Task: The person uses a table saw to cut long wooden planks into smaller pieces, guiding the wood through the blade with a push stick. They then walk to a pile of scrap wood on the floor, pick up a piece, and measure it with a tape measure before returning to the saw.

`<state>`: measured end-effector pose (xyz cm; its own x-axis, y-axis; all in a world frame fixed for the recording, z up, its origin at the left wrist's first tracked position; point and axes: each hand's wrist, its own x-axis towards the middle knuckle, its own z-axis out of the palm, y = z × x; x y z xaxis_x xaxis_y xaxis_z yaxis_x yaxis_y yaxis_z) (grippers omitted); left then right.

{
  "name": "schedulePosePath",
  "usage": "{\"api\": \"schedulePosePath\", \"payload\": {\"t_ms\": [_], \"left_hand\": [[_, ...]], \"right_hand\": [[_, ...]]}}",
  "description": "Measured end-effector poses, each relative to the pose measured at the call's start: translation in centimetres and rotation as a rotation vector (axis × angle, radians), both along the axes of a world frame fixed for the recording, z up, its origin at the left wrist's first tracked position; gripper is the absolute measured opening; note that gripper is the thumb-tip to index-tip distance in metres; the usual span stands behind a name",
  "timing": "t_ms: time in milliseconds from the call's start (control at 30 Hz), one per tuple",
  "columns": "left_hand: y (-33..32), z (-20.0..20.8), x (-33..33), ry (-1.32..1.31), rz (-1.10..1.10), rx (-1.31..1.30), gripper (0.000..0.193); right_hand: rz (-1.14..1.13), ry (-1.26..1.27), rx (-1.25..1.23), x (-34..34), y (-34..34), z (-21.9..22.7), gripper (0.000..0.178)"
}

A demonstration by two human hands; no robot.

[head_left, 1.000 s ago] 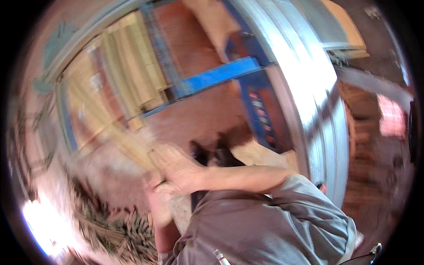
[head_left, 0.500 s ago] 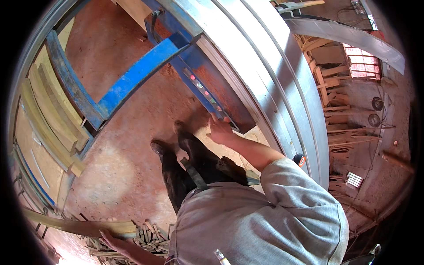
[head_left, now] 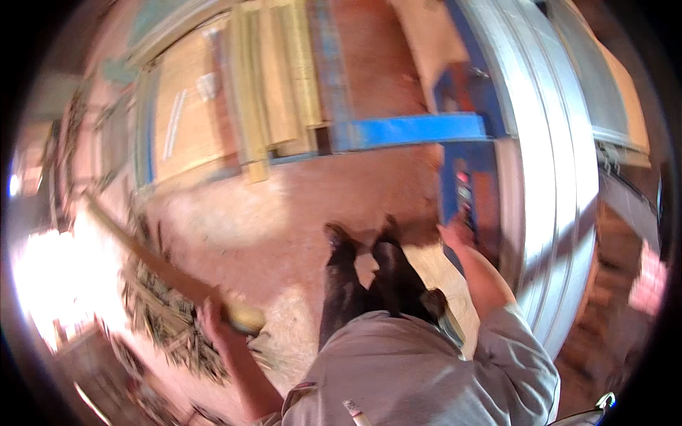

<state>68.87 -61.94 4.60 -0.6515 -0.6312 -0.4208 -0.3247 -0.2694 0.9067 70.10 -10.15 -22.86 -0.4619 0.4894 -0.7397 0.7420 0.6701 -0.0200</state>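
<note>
Wooden strip [head_left: 167, 268] lower left, grasped in left hand [head_left: 214, 321]; button panel [head_left: 463, 186] centre-right, near right hand [head_left: 459, 233], can't tell finger grip.

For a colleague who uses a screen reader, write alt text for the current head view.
A person's left hand holds a long wooden board near one end, while the right hand is at a blue control panel beside a silver metal surface. Wooden strips lie side by side left of a blue bar, and scrap wood is piled lower left.

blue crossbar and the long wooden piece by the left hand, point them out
Blue crossbar [head_left: 419, 131]: head view, middle of its face.
Wooden piece [head_left: 169, 272]: head view, middle of its length.
</note>
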Motion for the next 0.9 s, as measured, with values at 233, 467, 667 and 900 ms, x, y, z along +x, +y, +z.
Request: {"api": "schedulePosePath", "payload": {"t_ms": [233,467,667,900], "left_hand": [[-4.1,-2.1,4.1,0.204,0.058,0.242,0.048],[-10.7,-5.0,3.4,0.227,0.117,0.437,0.040],[-19.5,-6.4,0.1,0.139,0.230,0.515,0.028],[-32.3,-7.7,-3.5,0.014,0.171,0.153,0.033]], "right_hand": [[0.411,0.054,-0.112,-1.5,-4.6,0.1,0.084],[0.603,0.164,-0.908,-6.3,-34.1,17.3,0.060],[0.989,0.406,-1.003,-6.9,-55.6,24.8,0.066],[1.101,0.310,-0.983,-10.4,-71.7,25.9,0.070]]}}
